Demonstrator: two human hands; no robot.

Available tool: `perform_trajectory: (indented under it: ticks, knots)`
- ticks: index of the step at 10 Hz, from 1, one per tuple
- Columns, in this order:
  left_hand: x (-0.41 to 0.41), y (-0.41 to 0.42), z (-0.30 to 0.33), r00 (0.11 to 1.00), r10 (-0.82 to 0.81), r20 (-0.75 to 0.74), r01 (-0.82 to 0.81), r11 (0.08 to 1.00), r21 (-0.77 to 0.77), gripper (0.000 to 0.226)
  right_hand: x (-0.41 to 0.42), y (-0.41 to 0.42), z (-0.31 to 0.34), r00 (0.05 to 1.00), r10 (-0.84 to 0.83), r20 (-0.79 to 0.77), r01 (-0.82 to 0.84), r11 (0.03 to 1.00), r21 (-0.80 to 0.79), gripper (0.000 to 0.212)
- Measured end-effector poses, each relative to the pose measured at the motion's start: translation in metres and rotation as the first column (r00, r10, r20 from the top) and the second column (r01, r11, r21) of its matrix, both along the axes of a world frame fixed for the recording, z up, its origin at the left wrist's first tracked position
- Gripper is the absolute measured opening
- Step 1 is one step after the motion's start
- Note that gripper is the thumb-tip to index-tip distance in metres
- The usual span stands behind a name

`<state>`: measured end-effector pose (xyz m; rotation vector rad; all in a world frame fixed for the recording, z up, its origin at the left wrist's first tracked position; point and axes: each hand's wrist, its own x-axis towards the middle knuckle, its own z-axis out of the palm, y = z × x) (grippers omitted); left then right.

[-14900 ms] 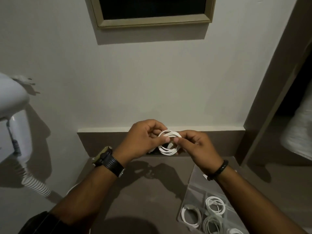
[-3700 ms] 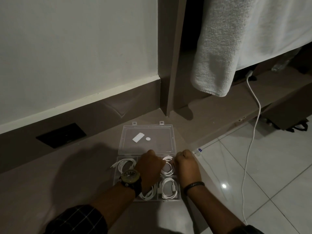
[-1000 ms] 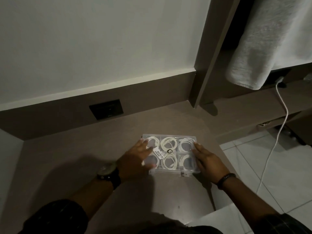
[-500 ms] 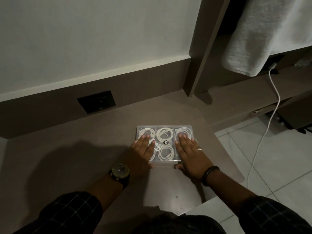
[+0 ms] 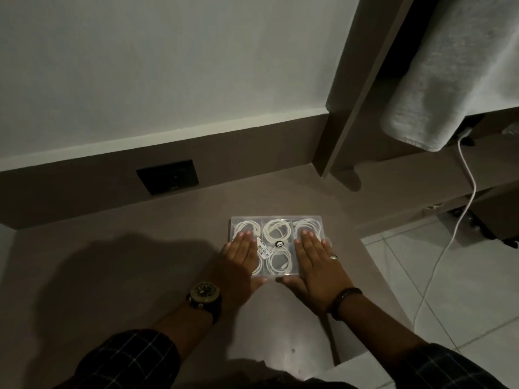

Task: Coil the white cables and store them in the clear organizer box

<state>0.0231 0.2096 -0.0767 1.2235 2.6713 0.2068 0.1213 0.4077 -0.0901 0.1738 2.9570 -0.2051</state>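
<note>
The clear organizer box (image 5: 276,220) lies on the brown counter with its lid down. Coiled white cables (image 5: 277,229) show through the lid in its compartments. My left hand (image 5: 238,262) rests flat on the box's left part, fingers straight and together. My right hand (image 5: 318,262) lies flat on the right part in the same way, thumb along the front edge. Both palms cover the outer compartments, so the coils under them are hidden. A price label (image 5: 263,249) and a round black sticker (image 5: 279,243) sit on the lid between my hands.
The brown counter (image 5: 140,262) ends just right of the box, with tiled floor (image 5: 449,276) below. A black wall socket (image 5: 168,177) sits in the back panel. A grey towel (image 5: 449,80) hangs at upper right, and a white charging cord (image 5: 460,220) drops beside it.
The view has shifted slightly. Both hands stay flat on the shut box in nearly the same places; a second ago they held its sides.
</note>
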Motion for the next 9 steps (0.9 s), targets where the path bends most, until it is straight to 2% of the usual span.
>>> perform_trajectory:
  ticks: [1, 2, 4, 5, 6, 7, 8, 9]
  knots:
    - [-0.006, 0.021, 0.006, 0.992, 0.123, 0.012, -0.123, 0.990, 0.062, 0.092, -0.038, 0.007, -0.001, 0.996, -0.091, -0.003, 0.091, 0.992, -0.085, 0.091]
    - [-0.029, 0.043, 0.004, 0.975, 0.210, 0.074, -0.214, 0.975, 0.063, 0.094, -0.077, 0.025, -0.004, 0.997, -0.077, 0.015, 0.078, 0.994, -0.073, 0.082]
    - [-0.077, 0.072, 0.000, 0.954, 0.288, 0.083, -0.285, 0.957, -0.047, 0.099, -0.133, 0.063, -0.008, 0.999, 0.029, -0.018, -0.030, 0.998, -0.055, 0.081]
    - [-0.095, 0.082, -0.006, 0.958, 0.278, 0.069, -0.274, 0.960, -0.064, 0.111, -0.153, 0.074, -0.010, 0.997, 0.059, -0.045, -0.061, 0.997, -0.041, 0.081]
    - [-0.107, 0.083, -0.010, 0.962, 0.261, 0.081, -0.259, 0.965, -0.040, 0.101, -0.163, 0.080, -0.012, 0.996, 0.079, -0.048, -0.081, 0.996, -0.025, 0.082]
    - [-0.111, 0.083, -0.013, 0.961, 0.262, 0.084, -0.256, 0.963, -0.082, 0.112, -0.164, 0.081, -0.014, 0.995, 0.090, -0.048, -0.090, 0.996, 0.001, 0.082]
    - [-0.112, 0.082, -0.006, 0.962, 0.256, 0.094, -0.243, 0.962, -0.124, 0.094, -0.163, 0.081, -0.007, 0.996, 0.092, 0.012, -0.092, 0.995, -0.035, 0.083]
    - [-0.114, 0.073, 0.013, 0.966, 0.259, -0.005, -0.256, 0.951, -0.174, 0.096, -0.163, 0.082, 0.015, 0.994, 0.110, 0.017, -0.109, 0.992, -0.061, 0.085]
